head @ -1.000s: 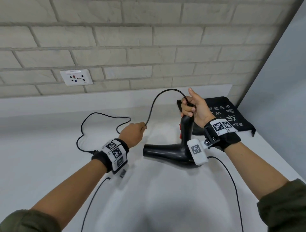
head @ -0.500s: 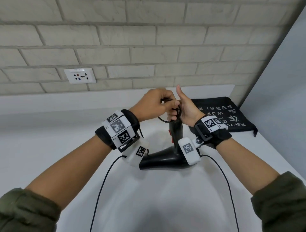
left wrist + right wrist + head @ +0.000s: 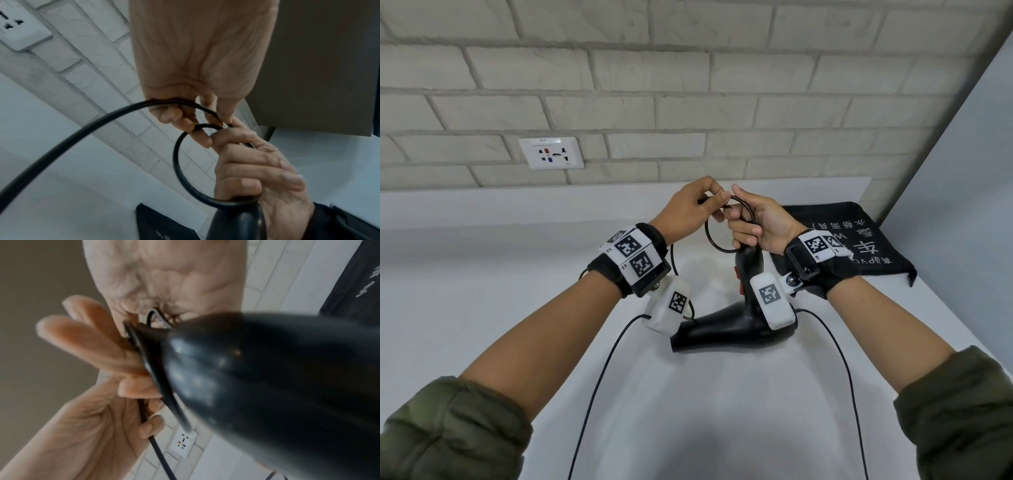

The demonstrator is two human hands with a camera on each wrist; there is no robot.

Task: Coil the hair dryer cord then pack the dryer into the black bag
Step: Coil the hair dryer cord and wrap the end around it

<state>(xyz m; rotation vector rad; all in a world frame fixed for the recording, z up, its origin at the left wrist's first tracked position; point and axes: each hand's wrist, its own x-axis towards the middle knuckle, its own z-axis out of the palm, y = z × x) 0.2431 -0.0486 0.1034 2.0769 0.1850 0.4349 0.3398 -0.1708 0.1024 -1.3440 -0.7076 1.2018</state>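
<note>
The black hair dryer rests with its barrel on the white counter and its handle pointing up. My right hand grips the top of the handle and also holds a small loop of the black cord. Against it, my left hand pinches the cord at the top of the loop. In the left wrist view the cord runs from my left hand's fingers into the loop by the right hand. The black bag lies flat behind my right wrist.
A brick wall with a white socket stands behind the counter. A grey panel closes off the right side. The slack cord trails down behind my left wrist. Thin sensor cables run along both forearms.
My left hand has carried the cord from the counter's left up to my right hand at the handle top. A small loop now hangs between the two hands.
</note>
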